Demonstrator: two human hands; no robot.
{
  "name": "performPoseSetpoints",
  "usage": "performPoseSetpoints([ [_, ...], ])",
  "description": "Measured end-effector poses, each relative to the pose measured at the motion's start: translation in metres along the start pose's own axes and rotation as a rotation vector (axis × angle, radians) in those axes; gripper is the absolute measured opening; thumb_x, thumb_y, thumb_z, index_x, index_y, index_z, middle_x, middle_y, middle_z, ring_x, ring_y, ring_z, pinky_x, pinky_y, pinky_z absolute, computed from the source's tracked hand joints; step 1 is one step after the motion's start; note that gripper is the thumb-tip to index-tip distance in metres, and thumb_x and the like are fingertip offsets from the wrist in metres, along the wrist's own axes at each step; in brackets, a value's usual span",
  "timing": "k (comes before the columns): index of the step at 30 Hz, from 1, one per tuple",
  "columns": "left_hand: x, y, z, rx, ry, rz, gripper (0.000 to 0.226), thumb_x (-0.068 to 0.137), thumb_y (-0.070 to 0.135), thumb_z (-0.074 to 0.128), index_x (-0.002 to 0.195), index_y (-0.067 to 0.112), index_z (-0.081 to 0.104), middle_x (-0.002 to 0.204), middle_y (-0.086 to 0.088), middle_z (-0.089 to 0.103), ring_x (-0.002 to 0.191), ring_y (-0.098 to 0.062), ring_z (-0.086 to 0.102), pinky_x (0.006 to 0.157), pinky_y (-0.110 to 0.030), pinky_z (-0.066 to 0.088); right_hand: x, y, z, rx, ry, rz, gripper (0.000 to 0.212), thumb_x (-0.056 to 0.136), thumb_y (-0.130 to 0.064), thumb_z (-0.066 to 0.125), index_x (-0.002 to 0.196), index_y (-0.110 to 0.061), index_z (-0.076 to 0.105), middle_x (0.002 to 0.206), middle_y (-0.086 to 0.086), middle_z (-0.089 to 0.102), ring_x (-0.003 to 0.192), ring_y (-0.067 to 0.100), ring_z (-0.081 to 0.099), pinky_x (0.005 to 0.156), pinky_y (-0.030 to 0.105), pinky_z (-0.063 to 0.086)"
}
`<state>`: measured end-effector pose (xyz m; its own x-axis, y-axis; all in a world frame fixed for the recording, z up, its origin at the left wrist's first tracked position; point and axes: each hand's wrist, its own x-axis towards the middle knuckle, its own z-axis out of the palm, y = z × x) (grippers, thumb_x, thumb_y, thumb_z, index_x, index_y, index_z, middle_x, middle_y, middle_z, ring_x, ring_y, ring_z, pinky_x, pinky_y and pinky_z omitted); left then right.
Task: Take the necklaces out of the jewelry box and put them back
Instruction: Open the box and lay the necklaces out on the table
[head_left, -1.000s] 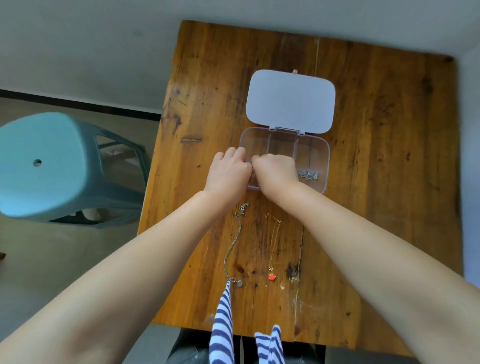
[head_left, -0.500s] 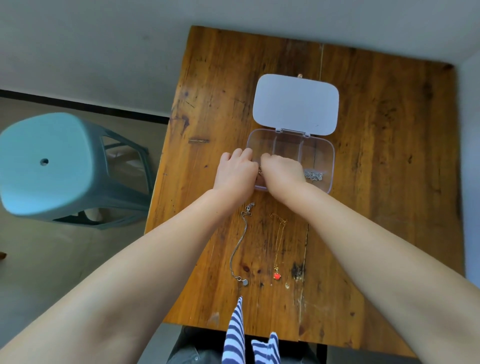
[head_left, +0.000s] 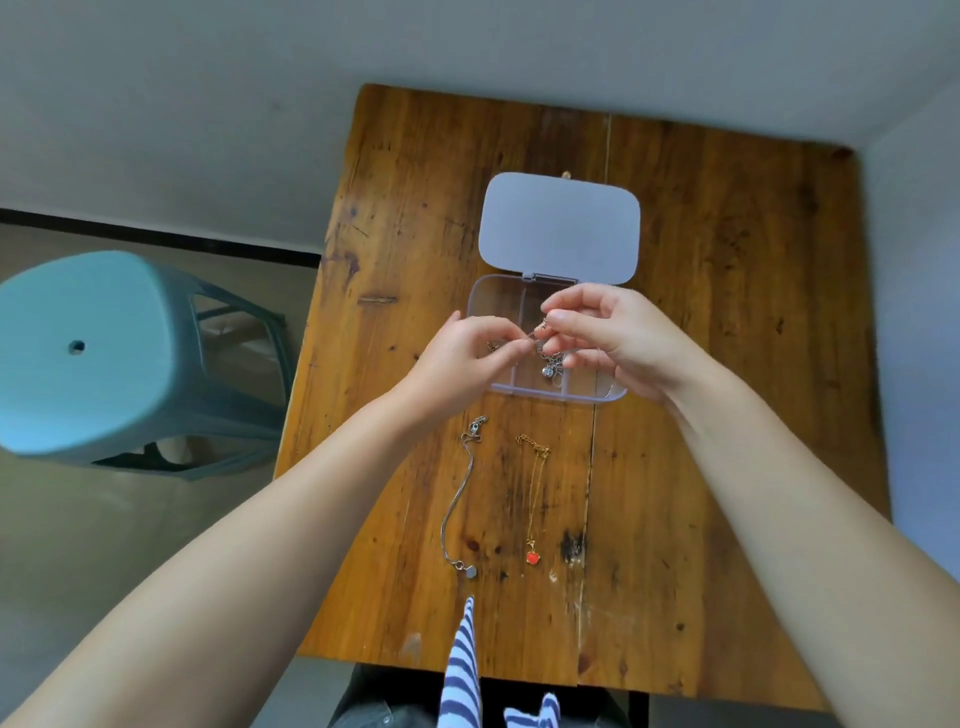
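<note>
A clear plastic jewelry box (head_left: 498, 387) sits open on the wooden table (head_left: 727, 364), its white lid (head_left: 558, 228) folded back. Above the box, my left hand (head_left: 462, 353) and my right hand (head_left: 618, 338) both pinch a silver necklace (head_left: 549, 361) whose sparkling pendant dangles between them. On the table nearer to me lie a silver necklace with a grey pendant (head_left: 457, 499) and a gold necklace with a red pendant (head_left: 535, 499), stretched out side by side.
A teal plastic stool (head_left: 104, 348) stands on the floor to the left of the table. Grey walls close in behind and to the right. Striped cloth (head_left: 462, 670) hangs at the table's near edge.
Both hands have risen out of the box's front compartments, lifting a silver necklace with them. The right hand moved rightward and up. The camera view shifted slightly.
</note>
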<state>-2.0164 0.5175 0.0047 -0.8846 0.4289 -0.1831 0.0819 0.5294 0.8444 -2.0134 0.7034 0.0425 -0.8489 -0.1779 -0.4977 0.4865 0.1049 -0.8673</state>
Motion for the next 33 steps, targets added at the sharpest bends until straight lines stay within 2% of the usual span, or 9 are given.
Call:
performPoseSetpoints([
  [2,0.0,0.011,-0.006,-0.147,-0.049,-0.027,0.018,0.092,0.024,0.055,0.084,0.015,0.068,0.087,0.003,0.072,0.085,-0.007,0.063,0.088,-0.027,0.047,-0.015,0.004,-0.007,0.029,0.026,-0.022,0.009,0.09,-0.014,0.062,0.098,-0.014,0.067,0.085,0.005,0.073,0.076,0.014,0.071,0.061,0.02,0.055],
  [4,0.001,0.022,-0.005,-0.201,-0.095,-0.045,0.018,0.093,0.021,0.054,0.08,0.017,0.066,0.077,0.003,0.07,0.073,-0.002,0.062,0.072,-0.015,0.048,-0.029,0.011,-0.012,0.041,0.061,-0.033,0.009,0.091,-0.013,0.061,0.095,-0.013,0.069,0.087,0.005,0.074,0.079,0.016,0.072,0.062,0.021,0.056],
  [12,0.013,0.052,0.023,-0.203,-0.253,-0.092,0.02,0.093,0.025,0.055,0.077,0.019,0.066,0.058,0.006,0.056,0.049,0.0,0.05,0.052,-0.012,0.045,-0.077,0.042,-0.019,0.284,0.377,0.07,0.006,0.089,-0.013,0.063,0.092,-0.012,0.067,0.083,0.004,0.074,0.075,0.014,0.073,0.054,0.02,0.055],
  [16,0.018,0.062,0.039,-0.131,-0.338,-0.099,0.023,0.089,0.033,0.06,0.08,0.015,0.07,0.053,0.013,0.057,0.048,0.0,0.049,0.051,-0.015,0.045,-0.104,0.061,-0.025,0.327,0.351,0.106,0.011,0.088,-0.014,0.063,0.097,-0.016,0.07,0.082,-0.003,0.076,0.076,0.008,0.071,0.055,0.018,0.053],
  [21,0.025,0.075,0.055,-0.03,-0.515,-0.083,0.026,0.085,0.039,0.064,0.071,0.019,0.068,0.052,0.007,0.053,0.047,-0.005,0.047,0.049,-0.014,0.042,-0.132,0.089,-0.031,0.527,0.349,0.16,0.011,0.087,-0.006,0.062,0.096,-0.005,0.069,0.084,0.007,0.075,0.083,0.02,0.073,0.057,0.021,0.057],
  [24,0.03,0.084,0.072,0.176,-0.663,-0.005,0.023,0.084,0.037,0.065,0.073,0.017,0.069,0.051,0.007,0.055,0.045,-0.005,0.048,0.044,-0.009,0.039,-0.147,0.113,-0.028,0.504,0.454,0.223,0.007,0.088,-0.005,0.062,0.092,-0.004,0.067,0.084,0.011,0.075,0.083,0.024,0.074,0.058,0.023,0.058],
  [26,0.033,0.089,0.085,0.326,-0.738,0.055,0.022,0.084,0.035,0.066,0.078,0.014,0.07,0.058,0.004,0.059,0.049,-0.008,0.051,0.047,-0.012,0.043,-0.156,0.131,-0.023,0.448,0.483,0.299,0.007,0.089,-0.006,0.062,0.094,-0.004,0.065,0.086,0.013,0.074,0.081,0.024,0.074,0.059,0.025,0.059],
  [29,0.039,0.094,0.098,0.468,-0.789,0.111,0.02,0.083,0.032,0.066,0.077,0.012,0.069,0.06,0.005,0.06,0.052,-0.008,0.053,0.051,-0.019,0.042,-0.167,0.157,-0.007,0.439,0.484,0.415,0.01,0.09,-0.008,0.06,0.098,-0.001,0.061,0.089,0.014,0.073,0.079,0.022,0.074,0.059,0.026,0.059],
  [33,0.043,0.098,0.111,0.518,-0.772,0.166,0.018,0.084,0.027,0.065,0.073,0.013,0.068,0.062,0.005,0.061,0.057,-0.009,0.055,0.055,-0.019,0.042,-0.174,0.182,0.015,0.418,0.506,0.546,0.009,0.09,-0.015,0.062,0.096,-0.008,0.064,0.094,0.008,0.071,0.083,0.016,0.071,0.057,0.024,0.057],
])
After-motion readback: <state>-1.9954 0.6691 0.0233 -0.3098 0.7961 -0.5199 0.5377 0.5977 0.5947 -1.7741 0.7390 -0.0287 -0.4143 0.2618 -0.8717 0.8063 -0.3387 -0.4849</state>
